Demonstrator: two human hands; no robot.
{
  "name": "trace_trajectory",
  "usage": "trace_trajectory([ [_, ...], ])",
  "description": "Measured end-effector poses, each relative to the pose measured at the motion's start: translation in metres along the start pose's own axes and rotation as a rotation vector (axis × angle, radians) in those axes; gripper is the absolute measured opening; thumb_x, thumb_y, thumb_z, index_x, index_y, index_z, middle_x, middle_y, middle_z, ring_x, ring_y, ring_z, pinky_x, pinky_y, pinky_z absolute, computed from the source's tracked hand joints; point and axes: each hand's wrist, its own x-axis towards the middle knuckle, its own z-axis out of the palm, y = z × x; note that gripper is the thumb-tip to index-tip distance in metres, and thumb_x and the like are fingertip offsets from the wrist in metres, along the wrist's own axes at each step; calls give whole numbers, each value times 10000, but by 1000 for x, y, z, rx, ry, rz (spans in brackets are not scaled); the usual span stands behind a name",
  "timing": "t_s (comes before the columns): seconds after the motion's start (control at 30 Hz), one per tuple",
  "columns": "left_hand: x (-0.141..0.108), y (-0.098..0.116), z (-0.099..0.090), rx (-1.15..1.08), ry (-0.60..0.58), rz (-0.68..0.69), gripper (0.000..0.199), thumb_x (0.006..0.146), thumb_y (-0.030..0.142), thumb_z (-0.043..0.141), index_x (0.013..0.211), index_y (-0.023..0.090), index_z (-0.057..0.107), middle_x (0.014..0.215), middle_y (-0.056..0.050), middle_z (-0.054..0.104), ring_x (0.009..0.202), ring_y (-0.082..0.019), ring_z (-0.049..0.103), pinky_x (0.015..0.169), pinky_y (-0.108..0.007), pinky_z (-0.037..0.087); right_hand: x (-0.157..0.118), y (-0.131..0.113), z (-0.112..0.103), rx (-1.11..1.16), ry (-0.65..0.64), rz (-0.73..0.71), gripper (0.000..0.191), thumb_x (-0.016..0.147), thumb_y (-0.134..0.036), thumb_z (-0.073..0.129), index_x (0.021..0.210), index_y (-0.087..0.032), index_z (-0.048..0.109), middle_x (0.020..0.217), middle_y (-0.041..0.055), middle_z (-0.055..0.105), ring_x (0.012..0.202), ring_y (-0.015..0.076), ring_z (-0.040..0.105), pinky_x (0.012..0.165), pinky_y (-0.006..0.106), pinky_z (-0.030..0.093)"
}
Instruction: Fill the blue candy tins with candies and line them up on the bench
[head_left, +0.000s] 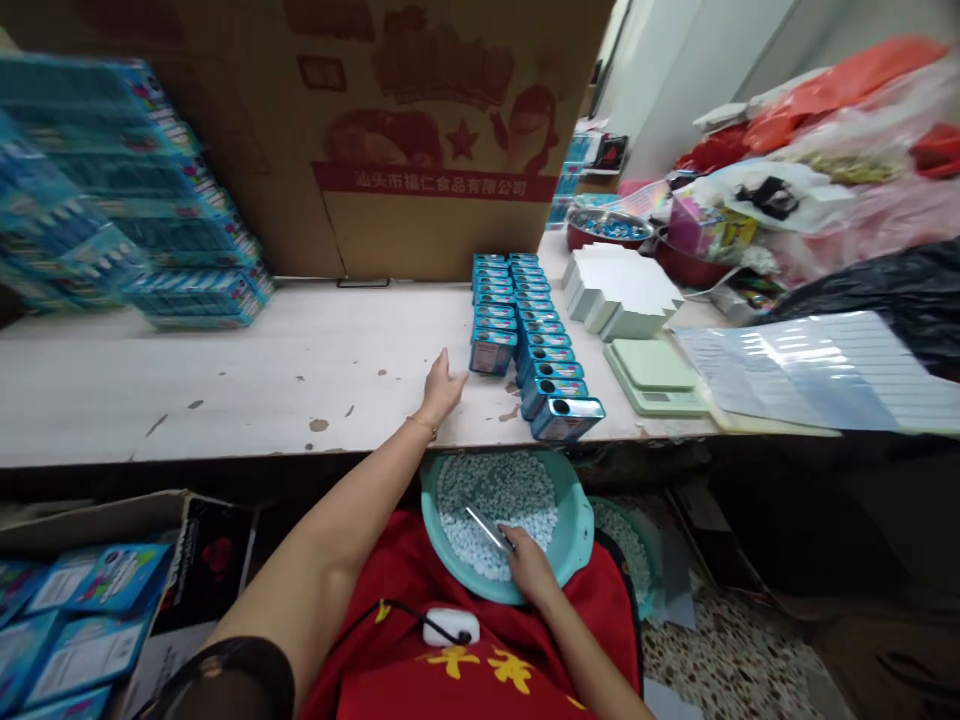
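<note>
Hands apart. Left hand (441, 390) is over the white tabletop (360, 370), fingers extended, thumb spread off them, just beside the front box of the left row; can't tell whether the thumb touches it. Right hand (531, 565) is clamped on the handle of a metal scoop (487, 525), blade angled up-left over pale pellets (495, 480) in the teal basin (583, 500); can't tell how deep the tip sits. Basin is at my lap, against the red apron (397, 580), just below the table edge. Small blue boxes (493, 352) stand in two rows running back toward the big carton (420, 235); right row reaches nearer the edge. Right of the rows: stack of white cards (622, 285), with the pale green scale (652, 375) in front of it and a plastic sheet (810, 370) beside the scale. More blue boxes are stacked at far left of the table, blurred. Second basin (652, 560) with pellets sits lower, right of mine. White device (450, 627) with black cord lies on the apron.
</note>
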Motion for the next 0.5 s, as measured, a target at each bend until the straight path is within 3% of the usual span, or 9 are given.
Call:
trace_trajectory([
  [0.07,-30,-11,-55,18,75,77,573,707,236,612,1245,159,429,1270,-158,464,1106,-264,503,930,-426,399,4,2,0,-37,-22,10,532,647,20,345,1070,-164,609,1068,88,624,1039,160,550,922,258,374],
  [0.17,-89,-34,-176,165,372,93,493,755,260,556,1223,189,417,1225,-115,483,1064,-198,520,905,-355,421,7,9,5,-87,-26,-17,390,691,-58,380,964,-171,635,1002,93,643,999,185,567,900,271,390],
  [0.27,-162,-56,-308,443,765,-153,436,756,252,523,1160,135,408,1122,-124,509,995,-177,530,878,-327,427,14,22,15,-114,-65,3,298,750,-180,384,942,-181,612,946,96,653,916,203,596,831,281,427],
  [0.3,-189,-62,-344,552,815,-288,425,746,246,524,1138,125,413,1101,-122,512,997,-182,523,890,-334,416,16,26,18,-114,-81,-5,300,754,-206,378,953,-181,600,933,96,656,891,206,603,808,283,436],
  [0.33,-214,-67,-373,643,782,-447,419,722,244,545,1108,126,431,1078,-114,518,1005,-192,514,907,-348,400,17,29,21,-117,-89,-16,312,756,-230,371,971,-178,590,925,99,657,870,210,609,786,288,443],
  [0.4,-258,-79,-408,688,628,-672,443,620,244,645,1018,131,485,979,-89,555,973,-223,529,897,-376,397,16,35,25,-139,-81,-44,357,757,-277,354,1011,-161,576,929,117,657,849,228,615,752,305,453],
  [0.5,-295,-97,-416,652,519,-741,566,419,172,757,931,133,518,927,-83,579,994,-275,526,907,-393,380,14,41,27,-213,-73,-60,438,772,-345,308,1051,-132,570,940,150,655,841,264,616,727,338,456],
])
